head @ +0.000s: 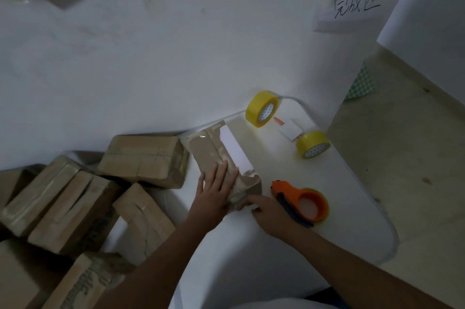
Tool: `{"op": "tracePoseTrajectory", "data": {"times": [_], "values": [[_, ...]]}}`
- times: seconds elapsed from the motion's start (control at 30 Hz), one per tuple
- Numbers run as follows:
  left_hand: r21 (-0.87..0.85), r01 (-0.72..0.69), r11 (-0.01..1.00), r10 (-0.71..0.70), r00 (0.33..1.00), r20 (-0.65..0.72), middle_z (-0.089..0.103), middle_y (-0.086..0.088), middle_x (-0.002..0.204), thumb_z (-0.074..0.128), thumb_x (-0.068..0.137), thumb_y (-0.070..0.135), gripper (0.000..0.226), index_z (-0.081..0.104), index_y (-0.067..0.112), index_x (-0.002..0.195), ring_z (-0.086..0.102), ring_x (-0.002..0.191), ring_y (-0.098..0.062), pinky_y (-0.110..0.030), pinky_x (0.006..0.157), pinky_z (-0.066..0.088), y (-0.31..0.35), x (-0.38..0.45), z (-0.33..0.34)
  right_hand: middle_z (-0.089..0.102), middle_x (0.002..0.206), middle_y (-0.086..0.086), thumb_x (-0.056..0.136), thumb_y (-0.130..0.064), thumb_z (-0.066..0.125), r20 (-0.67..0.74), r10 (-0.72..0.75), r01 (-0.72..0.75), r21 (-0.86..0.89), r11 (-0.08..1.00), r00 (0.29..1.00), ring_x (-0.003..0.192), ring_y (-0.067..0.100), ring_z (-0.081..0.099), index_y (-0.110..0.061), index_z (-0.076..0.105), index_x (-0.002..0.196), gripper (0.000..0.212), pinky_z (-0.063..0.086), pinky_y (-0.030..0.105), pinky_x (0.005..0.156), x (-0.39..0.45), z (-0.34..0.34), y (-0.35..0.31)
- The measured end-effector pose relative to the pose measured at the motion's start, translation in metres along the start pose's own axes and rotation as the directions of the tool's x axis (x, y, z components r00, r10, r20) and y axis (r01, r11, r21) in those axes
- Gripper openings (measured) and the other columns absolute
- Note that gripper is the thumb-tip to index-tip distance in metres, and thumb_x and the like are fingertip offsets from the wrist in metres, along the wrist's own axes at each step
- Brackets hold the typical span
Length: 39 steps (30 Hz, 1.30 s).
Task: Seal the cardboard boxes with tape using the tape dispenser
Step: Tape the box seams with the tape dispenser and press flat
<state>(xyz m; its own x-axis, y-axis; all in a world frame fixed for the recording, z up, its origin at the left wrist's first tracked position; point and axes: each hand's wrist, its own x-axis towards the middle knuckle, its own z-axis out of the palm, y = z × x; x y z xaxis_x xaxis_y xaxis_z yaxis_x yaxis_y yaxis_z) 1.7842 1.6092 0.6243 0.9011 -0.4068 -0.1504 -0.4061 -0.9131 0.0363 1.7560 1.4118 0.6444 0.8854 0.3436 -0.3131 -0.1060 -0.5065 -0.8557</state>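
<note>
While my left hand (216, 191) presses flat on the box (221, 165) and my right hand (266, 210) pinches its near end, loose tape may wrinkle, dispenser (302, 201) idle.

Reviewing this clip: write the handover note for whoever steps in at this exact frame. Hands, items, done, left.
Left hand: flat, pressing the top of the box on the white table.
Right hand: fingers touch the box's near end; grip unclear.
Tape dispenser: lying on the table right of the box, not held.
Two yellow tape rolls: farther back.
Done: tape shows on this box.
Left: more boxes piled at left; their sealing is unclear.
</note>
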Motion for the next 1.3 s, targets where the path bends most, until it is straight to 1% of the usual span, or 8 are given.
{"op": "tracePoseTrajectory", "data": {"times": [0.23,0.3,0.4,0.53,0.77,1.07,1.2,1.3], "values": [[0.01,-0.006,1.0,0.006,0.998,0.056,-0.018,-0.005,0.164,0.068,0.085,0.035,0.113,-0.022,0.03,0.153,-0.018,0.15,-0.028,-0.052,0.12,0.002,-0.002,-0.001,-0.002,0.052,0.128,0.008,0.093,0.005,0.042,0.143,0.188,-0.195,0.035,0.98,0.972,0.109,0.019,0.052,-0.007,0.049,0.133,0.043,0.042,0.01,0.075,0.022,0.01,0.004],[0.002,-0.013,1.0,0.013,0.998,0.054,-0.02,-0.004,0.163,0.069,0.085,0.034,0.114,-0.022,0.031,0.153,-0.02,0.15,-0.027,-0.051,0.12,0.002,-0.003,-0.001,-0.002,0.058,0.118,0.013,0.093,0.002,0.045,0.065,0.243,-0.245,0.022,0.969,0.968,0.098,0.021,0.055,-0.004,0.053,0.124,0.033,0.044,0.023,0.073,0.019,0.003,0.014],[-0.006,-0.069,0.998,0.07,0.997,0.045,-0.021,-0.002,0.163,0.07,0.083,0.037,0.114,-0.019,0.031,0.154,-0.02,0.149,-0.026,-0.052,0.121,0.004,-0.01,0.001,-0.001,0.064,0.09,0.007,0.09,0.002,0.052,-0.232,0.161,-0.179,-0.059,0.982,0.959,0.084,0.018,0.055,0.001,0.065,0.099,0.016,0.041,0.019,0.07,0.015,-0.014,0.03],[0.019,-0.173,0.985,0.172,0.985,0.007,-0.012,-0.002,0.165,0.078,0.075,0.037,0.121,-0.011,0.031,0.156,-0.01,0.151,-0.028,-0.052,0.118,0.01,-0.026,-0.001,-0.004,0.057,0.103,0.01,0.095,-0.013,0.055,-0.497,0.22,-0.322,-0.129,0.938,0.84,0.092,0.026,0.055,-0.003,0.058,0.102,0.013,0.044,0.034,0.08,0.003,-0.033,0.052],[-0.063,-0.168,0.984,0.163,0.984,-0.075,-0.009,0.003,0.165,0.07,0.085,0.018,0.104,-0.004,0.033,0.157,-0.005,0.152,-0.026,-0.055,0.119,0.017,-0.017,-0.024,0.001,0.043,0.083,-0.001,0.088,-0.039,0.066,-0.366,0.406,-0.497,-0.202,0.844,0.838,0.077,0.019,0.049,-0.012,0.039,0.096,0.039,0.034,0.028,0.063,-0.015,-0.034,0.092],[-0.059,-0.097,0.994,0.092,0.992,-0.09,0.002,0.004,0.166,0.063,0.092,0.028,0.09,0.001,0.033,0.158,0.003,0.152,-0.027,-0.055,0.118,0.02,0.002,-0.039,0.007,0.06,0.095,0.003,0.103,-0.032,0.038,-0.359,0.256,-0.416,-0.499,0.76,0.898,0.082,0.017,0.059,-0.014,0.046,0.102,0.02,0.045,0.031,0.065,-0.024,-0.054,0.08],[-0.079,-0.126,0.989,0.121,0.99,-0.069,0.008,0.002,0.166,0.069,0.088,0.033,0.092,0.009,0.031,0.158,0.009,0.152,-0.028,-0.057,0.115,0.025,-0.008,-0.031,0.009,0.057,0.079,0.004,0.104,-0.028,0.035,-0.406,0.126,-0.292,-0.378,0.878,0.905,0.068,0.021,0.055,-0.011,0.052,0.096,0.025,0.032,0.029,0.056,-0.032,-0.077,0.053],[-0.11,-0.129,0.985,0.128,0.992,-0.016,-0.006,0.009,0.165,0.058,0.095,0.033,0.084,0.001,0.038,0.157,-0.007,0.152,-0.023,-0.057,0.118,0.011,-0.02,-0.014,0.004,0.056,0.071,0.012,0.103,-0.022,0.039,-0.469,0.092,-0.224,-0.234,0.946,0.879,0.062,0.029,0.055,-0.006,0.053,0.087,0.027,0.033,0.032,0.052,-0.035,-0.089,0.031]]}}
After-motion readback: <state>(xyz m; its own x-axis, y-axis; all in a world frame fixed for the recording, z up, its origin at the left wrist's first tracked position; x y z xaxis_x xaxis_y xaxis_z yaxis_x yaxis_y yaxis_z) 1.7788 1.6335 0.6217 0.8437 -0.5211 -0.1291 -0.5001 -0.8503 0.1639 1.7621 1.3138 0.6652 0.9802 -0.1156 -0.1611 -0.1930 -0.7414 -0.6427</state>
